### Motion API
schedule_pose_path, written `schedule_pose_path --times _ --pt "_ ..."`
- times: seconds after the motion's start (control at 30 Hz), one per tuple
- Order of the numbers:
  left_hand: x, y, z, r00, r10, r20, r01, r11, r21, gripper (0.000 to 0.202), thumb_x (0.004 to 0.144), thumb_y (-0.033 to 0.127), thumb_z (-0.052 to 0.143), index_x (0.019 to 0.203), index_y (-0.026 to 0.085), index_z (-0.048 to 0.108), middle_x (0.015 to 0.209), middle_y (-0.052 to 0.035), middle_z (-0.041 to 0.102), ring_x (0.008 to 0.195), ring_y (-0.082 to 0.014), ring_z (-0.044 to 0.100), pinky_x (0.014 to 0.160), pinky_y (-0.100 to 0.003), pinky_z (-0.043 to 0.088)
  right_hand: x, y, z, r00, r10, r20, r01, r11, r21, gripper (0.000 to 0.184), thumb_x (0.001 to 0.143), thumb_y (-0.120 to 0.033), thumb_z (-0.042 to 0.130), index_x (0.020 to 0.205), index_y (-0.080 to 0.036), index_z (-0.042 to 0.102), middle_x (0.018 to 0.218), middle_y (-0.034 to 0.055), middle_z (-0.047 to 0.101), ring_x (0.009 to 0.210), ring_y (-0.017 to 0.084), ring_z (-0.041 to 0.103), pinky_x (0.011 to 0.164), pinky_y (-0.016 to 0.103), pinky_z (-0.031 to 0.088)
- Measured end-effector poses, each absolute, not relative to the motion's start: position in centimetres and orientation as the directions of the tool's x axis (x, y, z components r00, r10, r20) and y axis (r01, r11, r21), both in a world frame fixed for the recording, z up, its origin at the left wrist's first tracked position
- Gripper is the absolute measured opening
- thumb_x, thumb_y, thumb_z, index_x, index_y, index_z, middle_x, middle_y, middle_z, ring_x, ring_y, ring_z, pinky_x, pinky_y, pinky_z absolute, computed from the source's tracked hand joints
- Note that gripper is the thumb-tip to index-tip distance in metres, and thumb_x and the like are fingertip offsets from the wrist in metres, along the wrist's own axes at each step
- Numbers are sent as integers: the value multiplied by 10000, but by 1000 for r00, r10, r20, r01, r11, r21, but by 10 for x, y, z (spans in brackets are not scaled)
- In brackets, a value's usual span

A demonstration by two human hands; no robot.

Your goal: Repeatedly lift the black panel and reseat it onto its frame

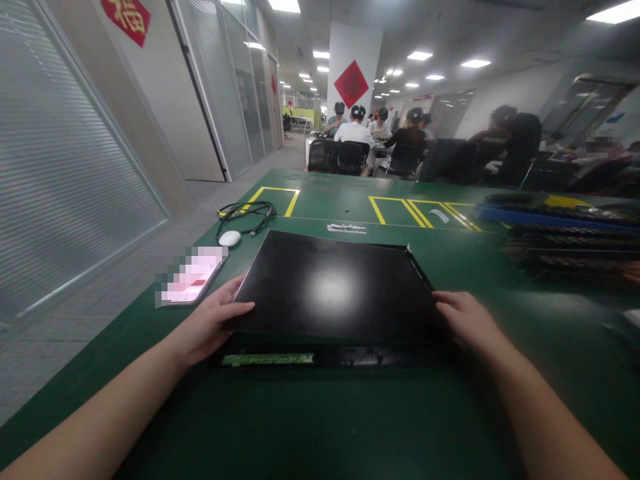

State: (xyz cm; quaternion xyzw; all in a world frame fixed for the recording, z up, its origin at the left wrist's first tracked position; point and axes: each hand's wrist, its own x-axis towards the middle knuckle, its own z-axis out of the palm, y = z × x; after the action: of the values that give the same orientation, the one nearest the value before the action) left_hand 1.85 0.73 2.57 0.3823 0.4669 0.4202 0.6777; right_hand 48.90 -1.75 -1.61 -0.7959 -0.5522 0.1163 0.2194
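Note:
A flat black display panel [330, 287] with a bright glare spot lies slightly askew over a black frame [380, 355]. Along the near side, a green circuit board strip [267, 359] shows between panel and frame. My left hand [215, 320] grips the panel's left edge, thumb on top and fingers partly hidden beneath. At the right edge, my right hand [463, 320] is closed, its fingertips against the side; most of its fingers are hidden. The frame's far right corner peeks out beyond the panel.
On the green table [320, 420] to the left are a phone [195, 277], a white mouse [230, 239] and a coiled black cable [245, 213]. Blurred dark parts [555, 250] are stacked at right, near a blue tray [520, 215]. Several people sit behind.

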Motion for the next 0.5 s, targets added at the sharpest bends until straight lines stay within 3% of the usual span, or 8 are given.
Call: schedule_pose_path --times 0.13,0.27,0.5 --pt "21 8 28 197 927 -318 -236 359 903 676 674 231 880 1305 227 639 1152 -101 791 953 -312 779 703 -311 642 487 -18 -15 357 934 19 823 -305 -480 391 834 -283 566 1138 -169 785 1167 152 705 1093 279 653 978 385 477" --pt "26 6 32 162 932 -323 -259 357 898 658 668 223 868 1287 202 645 1131 -98 796 984 -310 769 706 -305 639 490 -17 -18 374 926 -54 752 -337 -567 429 837 -245 545 1203 -165 754 1180 135 727 1025 261 686 880 356 517" --pt "38 1 38 58 951 -304 -259 308 915 573 654 133 814 1209 166 674 1032 -91 816 839 -279 788 578 -273 612 499 -14 -29 370 927 -53 697 -315 -644 515 719 -88 549 1185 -167 754 989 88 769 832 198 696 766 300 517"
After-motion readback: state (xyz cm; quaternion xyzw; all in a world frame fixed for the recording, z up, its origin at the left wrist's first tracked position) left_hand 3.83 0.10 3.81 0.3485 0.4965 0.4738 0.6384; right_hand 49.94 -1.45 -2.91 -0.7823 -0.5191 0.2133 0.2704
